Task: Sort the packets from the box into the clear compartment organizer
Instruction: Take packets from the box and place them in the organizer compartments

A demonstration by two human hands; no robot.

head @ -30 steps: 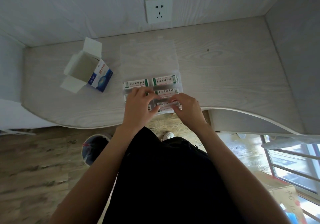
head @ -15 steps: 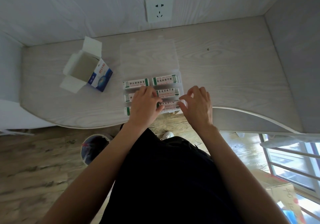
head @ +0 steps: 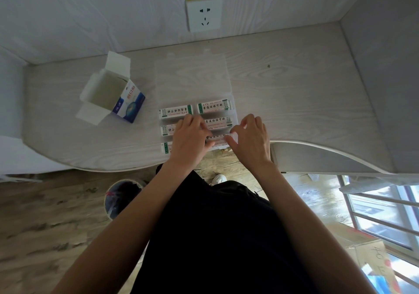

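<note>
The clear compartment organizer (head: 234,112) lies at the desk's front edge, its lid (head: 192,78) folded open toward the wall. White packets with green ends fill its compartments; one lies at the back left (head: 175,111) and one at the back right (head: 214,106). My left hand (head: 189,140) rests palm down over the front middle compartments, fingers on the front right packet (head: 216,140). My right hand (head: 250,139) is at the organizer's front right corner, fingertips pinching that packet's right end. The blue and white box (head: 113,94) stands open and looks empty to the left.
A wall socket (head: 204,15) with a yellow label sits above the desk (head: 294,94). Below the desk edge, a bin (head: 120,199) stands on the wooden floor. A window rail (head: 381,207) is at the lower right.
My right hand has slid right, from over the front right compartment to the organizer's corner. My left hand has shifted slightly right over the front packets.
</note>
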